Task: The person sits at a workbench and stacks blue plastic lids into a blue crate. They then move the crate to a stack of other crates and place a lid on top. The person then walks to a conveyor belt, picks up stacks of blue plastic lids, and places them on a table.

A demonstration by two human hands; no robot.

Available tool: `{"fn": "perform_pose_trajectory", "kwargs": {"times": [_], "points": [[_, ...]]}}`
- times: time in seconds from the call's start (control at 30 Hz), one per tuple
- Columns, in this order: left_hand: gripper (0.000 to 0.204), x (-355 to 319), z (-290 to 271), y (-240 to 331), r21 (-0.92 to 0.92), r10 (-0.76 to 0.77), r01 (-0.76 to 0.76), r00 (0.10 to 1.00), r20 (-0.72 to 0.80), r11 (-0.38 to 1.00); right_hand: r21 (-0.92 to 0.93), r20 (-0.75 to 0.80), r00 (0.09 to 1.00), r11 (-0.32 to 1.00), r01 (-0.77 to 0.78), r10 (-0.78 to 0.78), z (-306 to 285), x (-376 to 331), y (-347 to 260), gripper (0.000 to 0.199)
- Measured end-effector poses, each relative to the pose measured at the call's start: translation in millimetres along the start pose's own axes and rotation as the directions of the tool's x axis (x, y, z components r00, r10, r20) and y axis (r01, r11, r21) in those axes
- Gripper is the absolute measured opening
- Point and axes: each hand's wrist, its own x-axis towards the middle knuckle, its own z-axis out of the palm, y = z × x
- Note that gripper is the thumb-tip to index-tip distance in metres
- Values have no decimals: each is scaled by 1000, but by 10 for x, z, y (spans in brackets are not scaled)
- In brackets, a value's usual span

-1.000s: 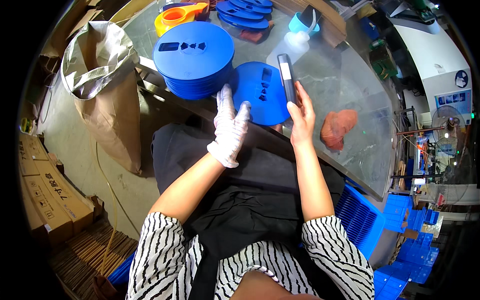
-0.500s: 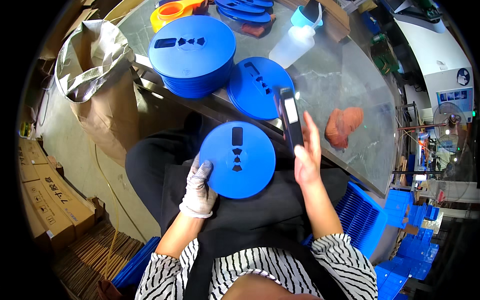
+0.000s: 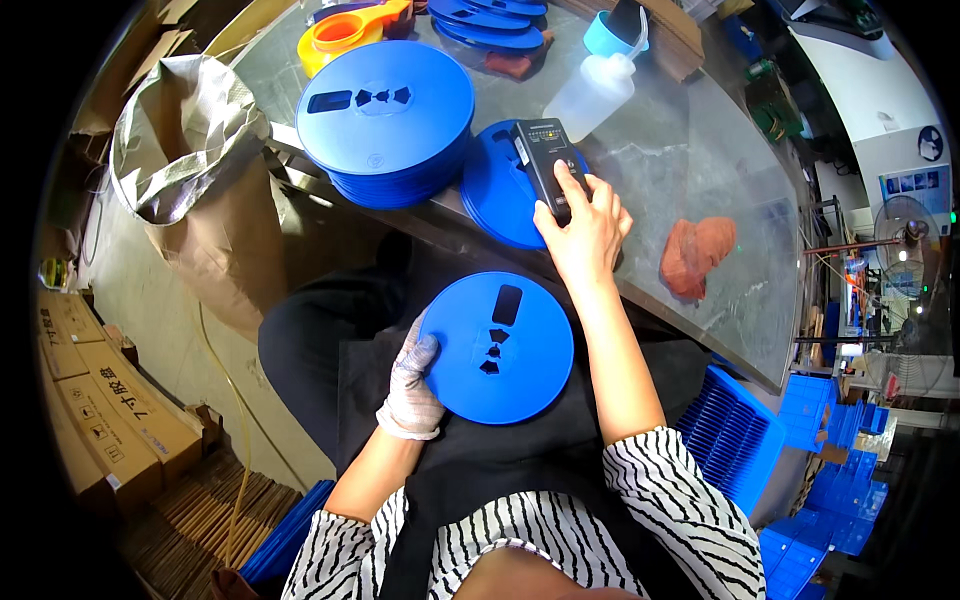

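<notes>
My left hand (image 3: 410, 388), in a pale glove, grips the left edge of a round blue plastic reel disc (image 3: 530, 375) with the thumb on its face. Held over my lap, the disc shows a rectangular slot and small cut-outs in a line. My bare right hand (image 3: 585, 225) has its thumb at the edge of a black handheld meter (image 3: 543, 150) and its index finger on the face. This meter lies against the lower stack of blue discs (image 3: 482, 190) at the table's edge. To its left rises a taller stack of blue discs (image 3: 385, 110).
On the metal table (image 3: 745, 300) are a squeeze bottle (image 3: 592, 95), a brown cloth (image 3: 697, 255), an orange tape dispenser-like item (image 3: 345, 30) and more discs (image 3: 490, 35). A woven sack (image 3: 215, 210) stands left, above cartons (image 3: 115, 400). Right of my lap is a blue crate (image 3: 750, 420).
My right hand has brought the meter left and down from an upright tilt onto the lower disc stack. The disc in my left hand has shifted slightly right and nearer me, turning a little.
</notes>
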Motion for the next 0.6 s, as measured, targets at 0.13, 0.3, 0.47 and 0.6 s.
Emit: {"fn": "perform_pose_trajectory", "kwargs": {"times": [0.13, 0.3, 0.47, 0.6], "points": [[66, 16, -15, -10, -35, -3, 2, 999, -33, 999, 4, 20, 1000, 1000, -11, 11, -10, -5, 11, 54], [62, 48, -15, 0, -134, 35, -42, 998, -54, 990, 4, 12, 1000, 1000, -18, 18, -5, 8, 5, 54], [60, 152, 208, 138, -160, 86, -81, 996, 29, 984, 41, 14, 999, 999, -30, 29, 0, 20, 47, 55], [50, 345, 448, 266, -187, 138, -134, 990, 5, 973, 597, 83, 977, 774, -209, 199, 44, 71, 346, 49]]}}
